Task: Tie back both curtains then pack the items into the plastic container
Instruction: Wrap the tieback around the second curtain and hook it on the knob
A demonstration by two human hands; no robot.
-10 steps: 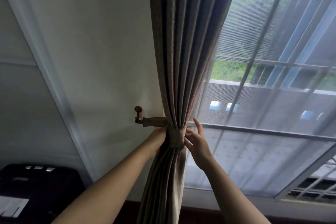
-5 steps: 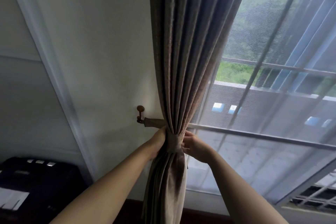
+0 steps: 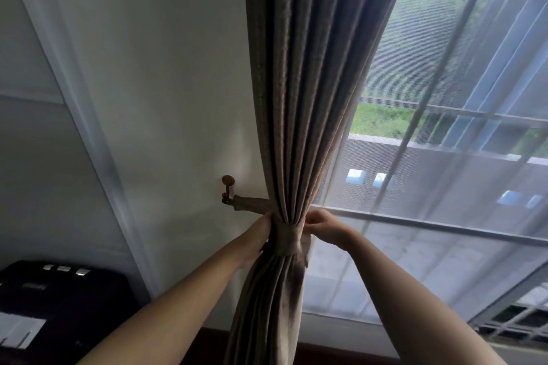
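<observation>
A brown-grey curtain [image 3: 308, 98] hangs in tight folds beside the window. A matching fabric tieback [image 3: 289, 241] is wrapped around its gathered waist, and one end of the band runs left to a small wooden wall hook [image 3: 227, 190]. My left hand [image 3: 261, 231] grips the tieback and curtain on the left side. My right hand [image 3: 321, 224] pinches the tieback's edge on the right side, fingers curled. The other curtain and the plastic container are out of view.
A sheer white curtain [image 3: 444, 216] covers the window [image 3: 444, 115] to the right. A white wall [image 3: 166, 83] is on the left with a vertical trim strip [image 3: 80, 115]. A black appliance [image 3: 59, 302] sits at lower left.
My right hand, open with fingers spread a second ago, has closed onto the right side of the tieback. The left hand has stayed on the band.
</observation>
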